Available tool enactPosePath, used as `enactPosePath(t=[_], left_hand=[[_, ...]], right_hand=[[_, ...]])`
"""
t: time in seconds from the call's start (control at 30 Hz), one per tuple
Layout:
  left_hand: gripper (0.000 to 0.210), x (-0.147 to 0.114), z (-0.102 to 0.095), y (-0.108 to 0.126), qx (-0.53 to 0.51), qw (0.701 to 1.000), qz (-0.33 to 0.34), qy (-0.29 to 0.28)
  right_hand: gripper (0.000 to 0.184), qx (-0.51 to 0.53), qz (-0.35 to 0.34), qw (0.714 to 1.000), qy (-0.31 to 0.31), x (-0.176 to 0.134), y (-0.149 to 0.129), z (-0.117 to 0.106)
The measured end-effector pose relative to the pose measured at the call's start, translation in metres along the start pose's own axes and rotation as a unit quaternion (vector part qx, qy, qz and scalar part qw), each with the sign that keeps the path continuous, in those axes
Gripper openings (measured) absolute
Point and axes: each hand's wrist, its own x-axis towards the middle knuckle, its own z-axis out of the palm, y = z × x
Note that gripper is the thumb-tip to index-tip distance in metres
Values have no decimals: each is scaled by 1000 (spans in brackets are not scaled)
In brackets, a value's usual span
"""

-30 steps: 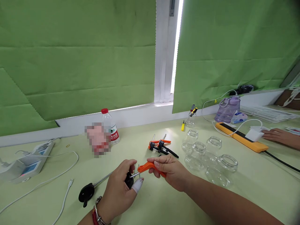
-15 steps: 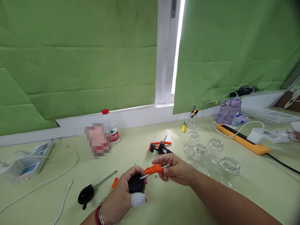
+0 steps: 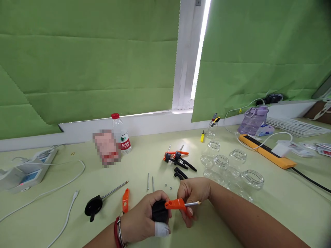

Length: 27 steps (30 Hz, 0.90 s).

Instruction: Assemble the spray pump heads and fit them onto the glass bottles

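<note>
My left hand, with white tape round a finger, is closed around a black round cap. From the cap a metal rod runs to the right, ending in a brass-coloured tip. An orange crank arm sits on the rod, one end against the cap. Its far end bends down between the fingers of my right hand, which are closed on it and slightly blurred. To the left lie a similar black cap with a rod and another orange crank arm.
Beyond my hands lie two long screws, small nuts, black handles and orange-black crank assemblies. Several glass jars stand right, near an orange power strip. A water bottle and white cable are left.
The orange crank arm has slid along the rod to the cap and now bends downward. My right hand has shifted from the rod's tip to the crank's lower end. The view has shifted slightly.
</note>
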Motion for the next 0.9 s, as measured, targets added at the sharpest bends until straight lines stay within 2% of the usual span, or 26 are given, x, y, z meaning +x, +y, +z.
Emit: enactPosePath(t=[0.3,0.7,0.9], left_hand=[[43,4,-2,-2,93,996,-17,0],[44,5,-4,-3,63,998,-5,-3],[43,6,-4,-5,69,998,-2,-13]], right_hand=[[40,-56,56,996,44,1,-1,0],[34,-54,68,996,24,3,3,-7],[36,-77,73,994,40,4,2,-6]])
